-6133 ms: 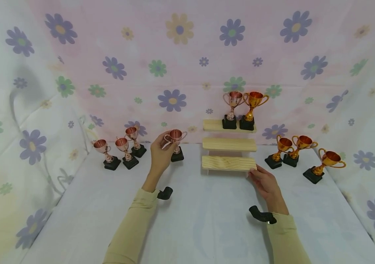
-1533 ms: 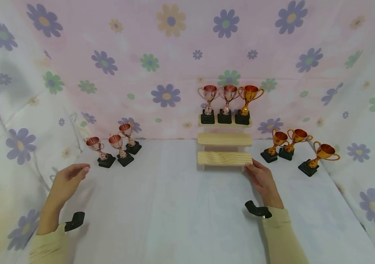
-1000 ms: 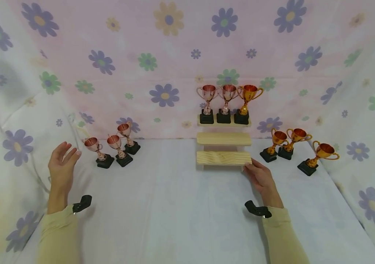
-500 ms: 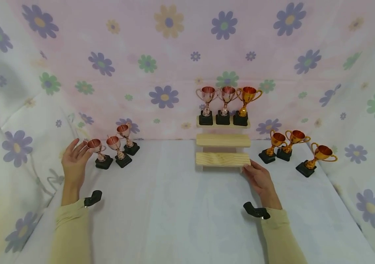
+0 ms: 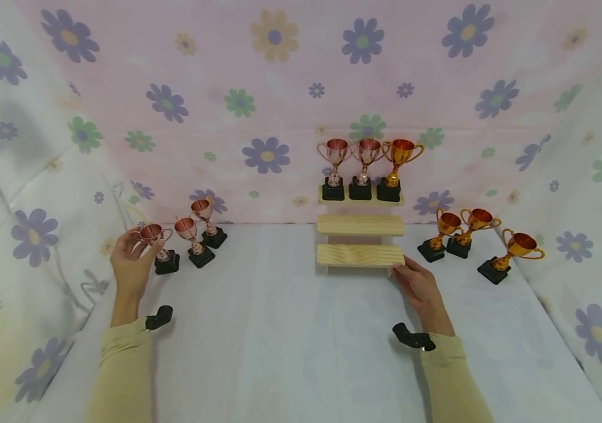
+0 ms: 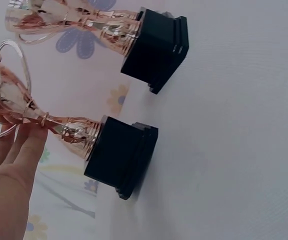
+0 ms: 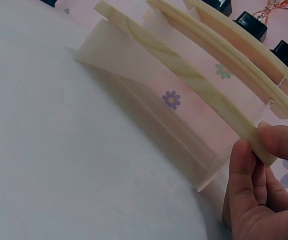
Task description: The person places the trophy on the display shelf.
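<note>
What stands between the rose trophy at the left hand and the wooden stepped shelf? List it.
In the head view, two more rose trophies, then bare white cloth up to the shelf.

Nine small trophy cups on black bases in all. Five are rose-copper: three stand on the table at left, the nearest one (image 5: 156, 244), a second (image 5: 191, 241) and a third (image 5: 207, 220), and two, one (image 5: 335, 164) beside the other (image 5: 365, 164), are on the top shelf. Four are gold: one (image 5: 398, 164) on the top shelf and three on the table at right, at (image 5: 441, 234), (image 5: 470, 230) and (image 5: 512, 255). One wooden stand (image 5: 360, 255) with three stepped shelves. Two hands, left hand (image 5: 133, 262) and right hand (image 5: 417, 285).
</note>
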`<move>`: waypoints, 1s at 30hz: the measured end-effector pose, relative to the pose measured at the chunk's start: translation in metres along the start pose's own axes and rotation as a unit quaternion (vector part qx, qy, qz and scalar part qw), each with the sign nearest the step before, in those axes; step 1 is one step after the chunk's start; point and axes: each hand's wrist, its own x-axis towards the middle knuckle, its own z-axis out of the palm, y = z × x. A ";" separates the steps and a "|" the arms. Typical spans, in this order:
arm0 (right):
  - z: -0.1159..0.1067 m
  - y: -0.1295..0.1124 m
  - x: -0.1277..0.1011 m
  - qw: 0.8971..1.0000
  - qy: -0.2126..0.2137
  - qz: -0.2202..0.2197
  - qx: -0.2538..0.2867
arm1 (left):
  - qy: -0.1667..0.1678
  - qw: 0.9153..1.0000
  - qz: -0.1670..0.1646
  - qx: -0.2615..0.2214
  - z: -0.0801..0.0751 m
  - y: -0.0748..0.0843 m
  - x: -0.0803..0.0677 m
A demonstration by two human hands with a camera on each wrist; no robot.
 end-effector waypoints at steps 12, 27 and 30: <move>0.001 -0.002 0.000 1.000 0.002 0.000 0.008 | 0.039 0.998 0.044 0.030 0.009 0.001 -0.015; 0.002 0.000 0.000 1.000 0.014 0.009 0.008 | 0.031 0.995 0.080 0.043 0.020 0.024 -0.050; 0.002 0.000 0.000 1.000 0.012 0.009 0.011 | 0.012 0.995 0.092 0.041 0.026 0.030 -0.059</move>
